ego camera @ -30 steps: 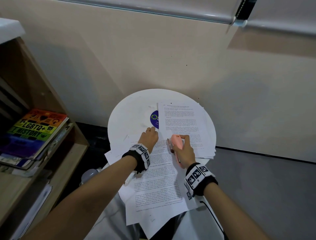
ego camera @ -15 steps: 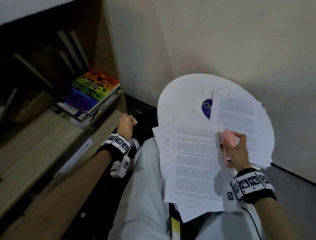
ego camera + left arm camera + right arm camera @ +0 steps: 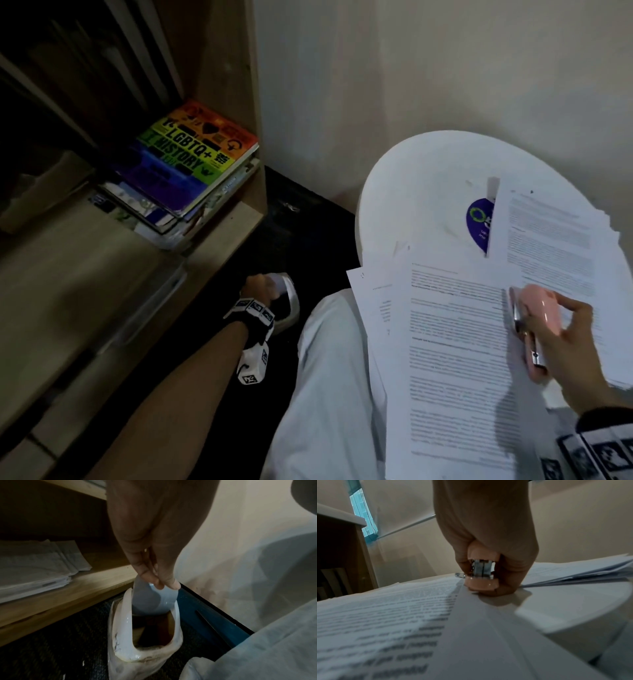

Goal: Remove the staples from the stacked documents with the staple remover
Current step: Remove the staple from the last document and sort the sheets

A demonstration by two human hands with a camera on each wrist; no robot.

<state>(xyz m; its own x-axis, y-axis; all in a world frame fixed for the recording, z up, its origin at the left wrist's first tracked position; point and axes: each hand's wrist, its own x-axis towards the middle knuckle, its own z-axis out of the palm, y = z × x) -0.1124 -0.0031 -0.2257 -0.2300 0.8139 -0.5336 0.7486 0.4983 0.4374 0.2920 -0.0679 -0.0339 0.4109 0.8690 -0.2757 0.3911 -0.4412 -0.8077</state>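
My right hand (image 3: 561,329) grips the pink staple remover (image 3: 537,308) and rests with it on the printed documents (image 3: 452,342) that spread over my lap and the round white table (image 3: 418,192). Seen from the right wrist, the staple remover (image 3: 481,584) shows its metal jaws close together, lying on the paper (image 3: 402,615). My left hand (image 3: 260,286) is down by the floor at the mouth of a white plastic bag (image 3: 145,649). Its thumb and fingertips (image 3: 164,584) are pinched together, with a tiny metal glint, apparently a staple (image 3: 145,550), between them.
A second stack of papers (image 3: 555,240) lies on the table's right side, partly covering a purple sticker (image 3: 478,222). A wooden bookshelf (image 3: 219,240) with a rainbow-covered book (image 3: 198,150) stands at the left. Folded papers (image 3: 34,572) lie on its lower shelf. A wall runs behind.
My left hand left the documents, swung left and dropped to the plastic bag on the floor. My head turned left after it. The right hand stayed on the papers with the staple remover.
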